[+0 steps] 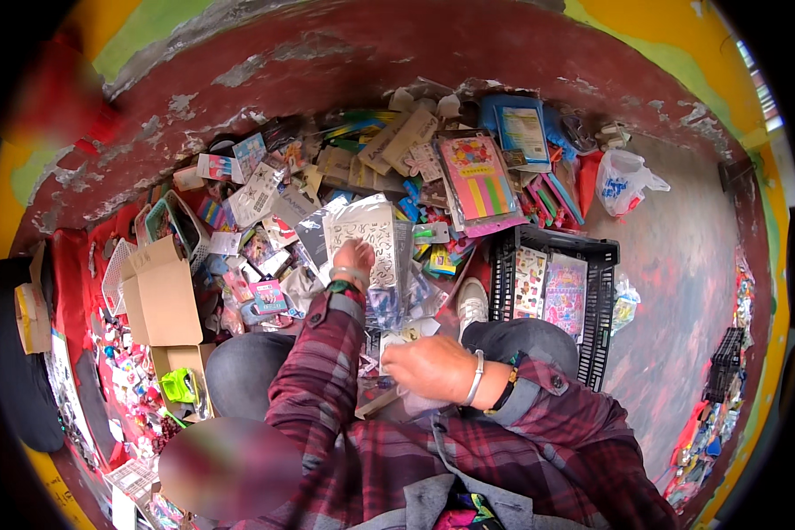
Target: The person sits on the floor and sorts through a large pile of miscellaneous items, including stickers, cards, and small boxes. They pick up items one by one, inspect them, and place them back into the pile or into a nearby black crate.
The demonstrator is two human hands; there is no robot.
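My left hand (353, 257) lies at the left edge of a stack of pale sheets printed with black curly shapes (380, 246); its fingers look curled against the top sheet. Clear plastic wrapping (382, 309) shows at the near end of the stack. Closer to my body, my right hand (433, 366) is closed, with fingertips drawn together beside a whitish piece (422, 328). Whatever sits in those fingers is hidden. Flat packets and card-backed goods surround the stack.
A black plastic crate (605, 309) with colourful packs stands at my right. To the left are an open cardboard box (163, 296) and a white basket (188, 231). A heap of packaged goods lies against the red wall (353, 66). A white plastic bag (625, 183) rests far right.
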